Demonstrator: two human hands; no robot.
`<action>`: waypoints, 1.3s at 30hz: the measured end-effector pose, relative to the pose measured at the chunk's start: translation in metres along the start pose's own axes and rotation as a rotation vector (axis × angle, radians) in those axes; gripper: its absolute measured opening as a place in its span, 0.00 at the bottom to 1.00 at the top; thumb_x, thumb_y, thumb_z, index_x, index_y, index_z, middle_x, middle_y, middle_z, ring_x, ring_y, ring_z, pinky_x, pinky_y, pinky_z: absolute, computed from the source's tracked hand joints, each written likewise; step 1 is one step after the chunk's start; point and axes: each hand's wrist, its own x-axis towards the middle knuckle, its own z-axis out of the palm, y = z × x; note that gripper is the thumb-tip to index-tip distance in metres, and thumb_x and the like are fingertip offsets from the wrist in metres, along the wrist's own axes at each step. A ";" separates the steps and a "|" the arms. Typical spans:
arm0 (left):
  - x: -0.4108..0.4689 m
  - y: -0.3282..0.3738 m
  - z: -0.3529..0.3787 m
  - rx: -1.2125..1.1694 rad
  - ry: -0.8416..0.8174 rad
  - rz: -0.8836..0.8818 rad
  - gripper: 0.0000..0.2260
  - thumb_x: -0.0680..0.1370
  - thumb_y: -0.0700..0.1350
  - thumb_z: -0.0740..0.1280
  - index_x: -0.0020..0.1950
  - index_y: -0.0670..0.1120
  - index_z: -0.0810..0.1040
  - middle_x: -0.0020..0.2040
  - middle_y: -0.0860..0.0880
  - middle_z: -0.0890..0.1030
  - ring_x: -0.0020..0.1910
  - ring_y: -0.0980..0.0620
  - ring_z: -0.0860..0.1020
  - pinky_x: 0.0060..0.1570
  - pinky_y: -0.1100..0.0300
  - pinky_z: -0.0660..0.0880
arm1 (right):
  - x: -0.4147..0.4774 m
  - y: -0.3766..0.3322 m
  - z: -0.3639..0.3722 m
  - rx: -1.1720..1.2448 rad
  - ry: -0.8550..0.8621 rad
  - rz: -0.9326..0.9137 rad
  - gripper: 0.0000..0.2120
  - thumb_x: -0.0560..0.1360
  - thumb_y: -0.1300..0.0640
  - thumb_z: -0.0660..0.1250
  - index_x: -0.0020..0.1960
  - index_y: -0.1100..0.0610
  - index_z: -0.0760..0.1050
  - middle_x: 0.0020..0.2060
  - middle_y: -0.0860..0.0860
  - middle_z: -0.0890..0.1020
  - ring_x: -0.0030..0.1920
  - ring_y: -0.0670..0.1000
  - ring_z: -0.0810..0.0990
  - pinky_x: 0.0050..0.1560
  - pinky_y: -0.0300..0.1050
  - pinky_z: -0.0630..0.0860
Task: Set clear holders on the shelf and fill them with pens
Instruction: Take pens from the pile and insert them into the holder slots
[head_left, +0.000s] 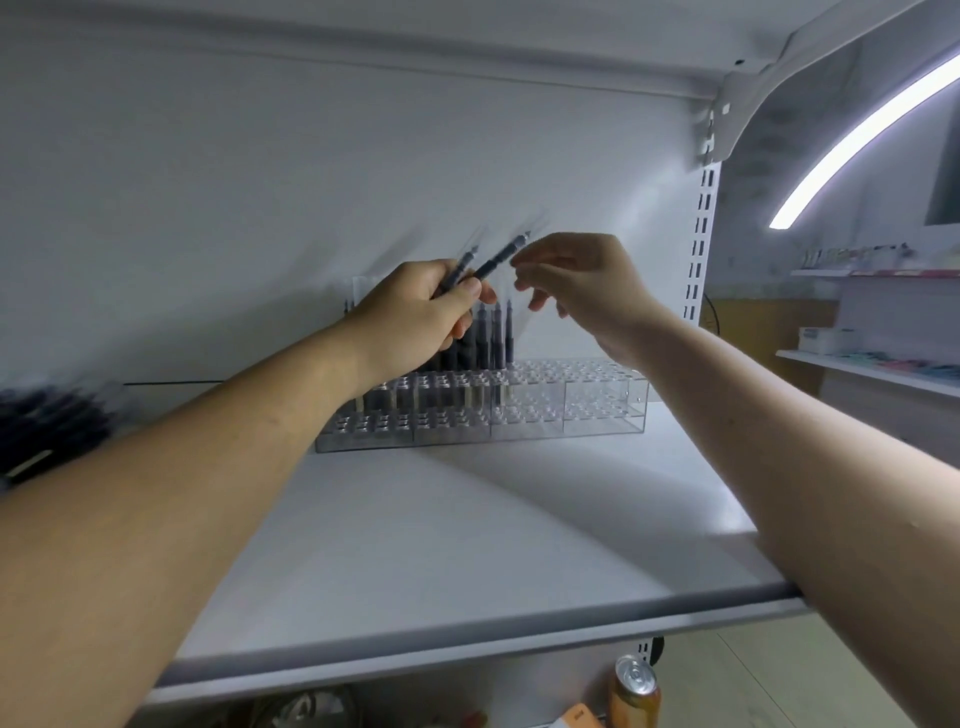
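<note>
A clear stepped holder (571, 410) stands at the back of the white shelf (467, 545). Several dark pens (493, 332) stand upright in its left half; the right half shows bare holes. My left hand (415, 312) grips a small bunch of dark pens (496, 260) above the holder, their tips pointing up and right. My right hand (587, 291) hovers just right of those tips, fingers loosely spread and holding nothing.
A blurred pile of dark pens (47, 431) lies at the left edge. The slotted shelf upright (701, 234) rises at the right. Below the shelf's front edge stands an orange drink can (634, 693). Other shelves (878, 364) with goods sit far right.
</note>
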 end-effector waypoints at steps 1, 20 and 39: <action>0.000 0.000 0.000 0.003 0.003 -0.003 0.12 0.88 0.46 0.58 0.60 0.44 0.80 0.38 0.49 0.72 0.27 0.62 0.70 0.25 0.73 0.66 | -0.001 -0.002 0.000 0.100 -0.037 0.024 0.05 0.76 0.66 0.72 0.48 0.59 0.84 0.41 0.56 0.87 0.38 0.52 0.83 0.33 0.41 0.72; 0.005 -0.008 -0.001 0.031 0.022 -0.004 0.10 0.85 0.53 0.64 0.55 0.52 0.83 0.39 0.55 0.82 0.33 0.58 0.73 0.34 0.59 0.68 | 0.003 -0.003 0.000 0.444 0.051 0.106 0.07 0.84 0.62 0.63 0.49 0.62 0.78 0.41 0.57 0.86 0.42 0.57 0.86 0.37 0.44 0.77; -0.002 -0.002 -0.002 0.260 0.003 0.111 0.12 0.88 0.45 0.56 0.56 0.50 0.79 0.39 0.52 0.78 0.34 0.59 0.73 0.38 0.61 0.69 | -0.002 0.023 0.008 -0.344 -0.098 0.023 0.03 0.83 0.59 0.65 0.51 0.52 0.76 0.38 0.50 0.87 0.37 0.51 0.88 0.48 0.66 0.83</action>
